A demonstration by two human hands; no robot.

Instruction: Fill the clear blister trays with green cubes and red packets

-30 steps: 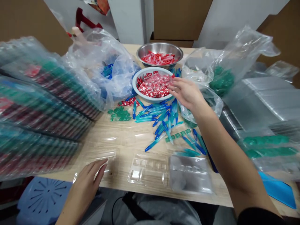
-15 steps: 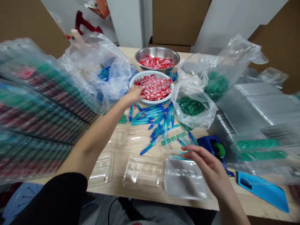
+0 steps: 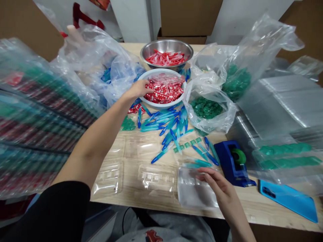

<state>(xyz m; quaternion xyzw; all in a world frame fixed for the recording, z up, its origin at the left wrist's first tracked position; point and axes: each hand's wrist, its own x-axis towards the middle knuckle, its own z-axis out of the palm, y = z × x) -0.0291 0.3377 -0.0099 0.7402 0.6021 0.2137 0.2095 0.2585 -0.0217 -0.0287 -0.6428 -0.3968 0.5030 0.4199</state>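
My left hand reaches over the left rim of a pale blue bowl of small red patterned packets. Its thumb and forefinger close on a packet at the pile's edge; the other fingers are hidden. My right hand hovers over a clear plastic tray near the table's front edge, fingers loosely curled and apart, nothing visible in them. More clear moulded trays lie to the left. Blue and turquoise pen-shaped pieces are spread below the bowl, beside a short row of green squares.
A steel bowl of red-and-white pieces stands behind. Plastic bags hold green discs and blue pieces. Filled packs are stacked left; clear trays right. A tape dispenser and blue phone lie on the right.
My left hand has shifted slightly left against the bowl, its thumb now showing over the packets. My right hand has drawn down toward the tray, uncovering the pen-shaped pieces beside the dispenser. The view has shifted slightly.
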